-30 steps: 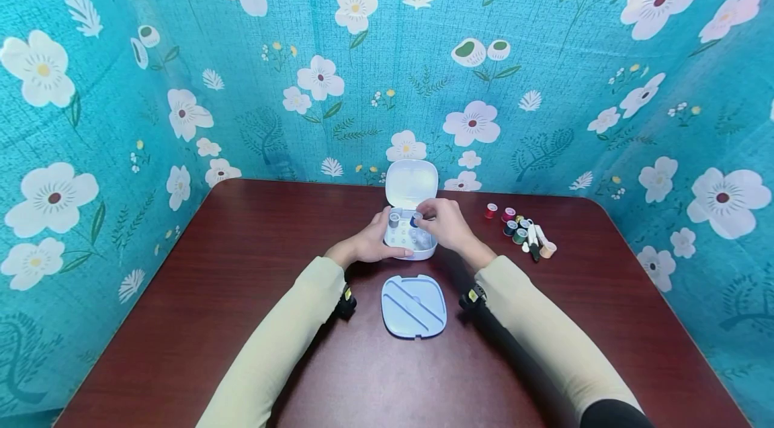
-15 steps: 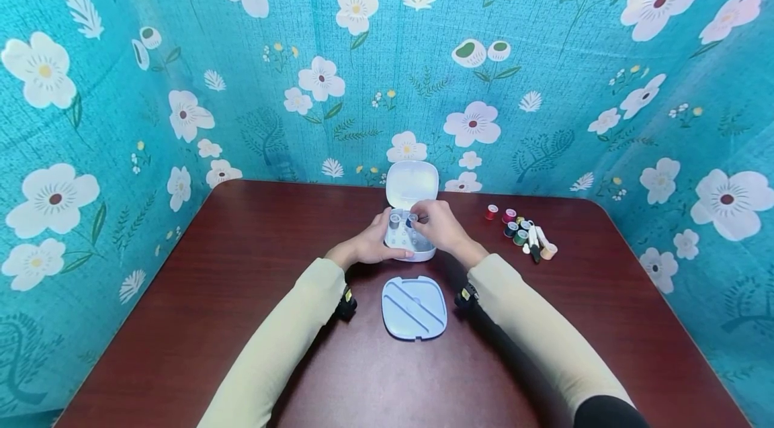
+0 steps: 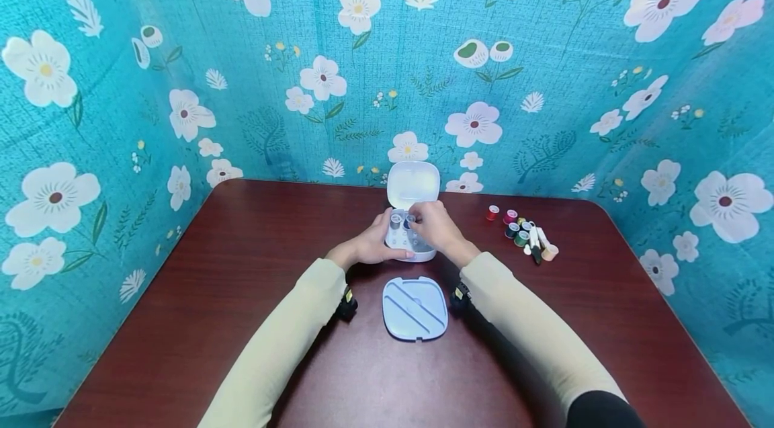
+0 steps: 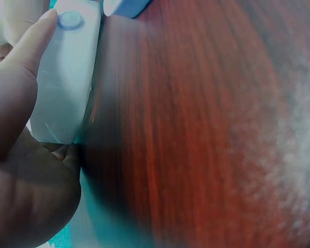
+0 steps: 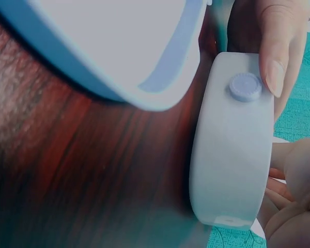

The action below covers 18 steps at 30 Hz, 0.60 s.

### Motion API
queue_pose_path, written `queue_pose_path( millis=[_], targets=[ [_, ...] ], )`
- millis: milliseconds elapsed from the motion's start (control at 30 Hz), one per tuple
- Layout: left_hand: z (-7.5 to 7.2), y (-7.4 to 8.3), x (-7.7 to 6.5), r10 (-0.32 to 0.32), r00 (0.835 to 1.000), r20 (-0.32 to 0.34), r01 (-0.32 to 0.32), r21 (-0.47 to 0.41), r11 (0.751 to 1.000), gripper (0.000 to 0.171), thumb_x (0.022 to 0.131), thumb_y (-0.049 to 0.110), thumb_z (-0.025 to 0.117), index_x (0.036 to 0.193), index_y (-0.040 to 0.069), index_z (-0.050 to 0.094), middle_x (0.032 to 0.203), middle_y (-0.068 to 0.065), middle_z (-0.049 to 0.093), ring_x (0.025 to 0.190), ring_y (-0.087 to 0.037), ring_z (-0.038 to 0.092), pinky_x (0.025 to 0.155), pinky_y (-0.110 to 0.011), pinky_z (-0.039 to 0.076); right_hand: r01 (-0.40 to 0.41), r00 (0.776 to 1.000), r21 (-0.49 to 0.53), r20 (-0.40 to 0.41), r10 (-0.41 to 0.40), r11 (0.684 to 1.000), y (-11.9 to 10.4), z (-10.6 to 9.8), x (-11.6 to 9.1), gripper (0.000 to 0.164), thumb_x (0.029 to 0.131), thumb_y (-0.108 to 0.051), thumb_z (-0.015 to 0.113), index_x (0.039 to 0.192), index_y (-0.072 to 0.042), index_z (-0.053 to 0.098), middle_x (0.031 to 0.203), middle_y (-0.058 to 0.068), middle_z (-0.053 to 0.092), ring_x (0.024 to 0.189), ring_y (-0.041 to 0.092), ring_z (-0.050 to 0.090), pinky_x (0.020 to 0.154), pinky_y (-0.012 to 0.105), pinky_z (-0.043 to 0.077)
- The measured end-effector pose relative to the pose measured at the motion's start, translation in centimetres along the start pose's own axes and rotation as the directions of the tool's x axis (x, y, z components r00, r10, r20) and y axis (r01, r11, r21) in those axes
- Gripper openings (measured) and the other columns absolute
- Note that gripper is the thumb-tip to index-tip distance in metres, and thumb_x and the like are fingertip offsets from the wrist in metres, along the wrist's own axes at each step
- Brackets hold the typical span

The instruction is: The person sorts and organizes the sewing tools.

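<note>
A white sewing box [image 3: 423, 256] stands on the table with its lid [image 3: 414, 185] raised at the back. My left hand [image 3: 370, 244] grips its left side, with the thumb along the front wall next to a round lilac button [image 4: 70, 20]. Inside, rows of small pegs show, and a grey thread spool [image 3: 396, 221] stands at the back left. Just right of that spool, my right hand [image 3: 439, 225] pinches a dark blue thread spool [image 3: 408, 222]. Its fingers partly cover the spool, and I cannot tell whether it sits fully down on a peg.
A pale blue tray [image 3: 415, 309] with diagonal ridges lies in front of the box. To the right on the table [image 3: 290, 233] are a red spool [image 3: 492, 212], several other thread spools [image 3: 523, 238], a beige roll [image 3: 549, 252] and small white and black tools [image 3: 535, 243].
My right hand has moved left with the dark blue spool, bringing it closer to the grey one. My left hand keeps its hold on the box.
</note>
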<state>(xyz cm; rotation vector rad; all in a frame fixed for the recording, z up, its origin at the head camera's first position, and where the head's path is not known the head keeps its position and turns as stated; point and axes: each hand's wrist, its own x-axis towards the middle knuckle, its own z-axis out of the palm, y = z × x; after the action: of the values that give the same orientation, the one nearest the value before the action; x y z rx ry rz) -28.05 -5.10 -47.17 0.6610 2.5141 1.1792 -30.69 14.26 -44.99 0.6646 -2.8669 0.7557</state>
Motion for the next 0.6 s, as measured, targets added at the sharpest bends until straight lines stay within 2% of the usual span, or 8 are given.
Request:
queue_pose_path(
  millis=[200, 333, 600],
  targets=[
    [0.14, -0.17, 0.00, -0.022, 1.000, 0.011, 0.022, -0.007, 1.000, 0.122, 0.087, 0.048, 0.080, 0.163, 0.008, -0.006, 0.162, -0.018, 0.017, 0.146, -0.028, 0.029, 0.119, -0.044, 0.028, -0.001, 1.000, -0.033, 0.002, 0.001, 0.999, -0.21, 0.45, 0.09, 0.016, 0.093, -0.005, 0.075, 0.107, 0.001, 0.077, 0.101, 0.014, 0.076, 0.090, 0.025, 0.071, 0.080, 0.040, 0.058],
    [0.17, -0.17, -0.01, -0.015, 1.000, 0.012, 0.015, -0.019, 1.000, 0.121, 0.086, 0.048, 0.080, 0.164, 0.010, -0.005, 0.162, -0.017, 0.018, 0.145, -0.028, 0.029, 0.119, -0.044, 0.029, 0.005, 1.000, -0.036, 0.001, -0.005, 0.999, -0.40, 0.60, 0.19, 0.014, 0.093, -0.005, 0.075, 0.105, 0.000, 0.077, 0.099, 0.014, 0.076, 0.090, 0.024, 0.071, 0.080, 0.039, 0.058],
    [-0.03, -0.25, 0.21, -0.003, 1.000, 0.012, 0.003, 0.005, 1.000, 0.123, 0.087, 0.046, 0.081, 0.163, 0.007, -0.007, 0.164, -0.020, 0.014, 0.148, -0.028, 0.026, 0.120, -0.043, 0.027, 0.053, 0.999, -0.083, 0.015, -0.052, 0.995, -0.59, 0.74, 0.46, 0.014, 0.091, -0.001, 0.074, 0.105, -0.001, 0.077, 0.097, 0.012, 0.076, 0.085, 0.021, 0.070, 0.077, 0.039, 0.057]
  ],
)
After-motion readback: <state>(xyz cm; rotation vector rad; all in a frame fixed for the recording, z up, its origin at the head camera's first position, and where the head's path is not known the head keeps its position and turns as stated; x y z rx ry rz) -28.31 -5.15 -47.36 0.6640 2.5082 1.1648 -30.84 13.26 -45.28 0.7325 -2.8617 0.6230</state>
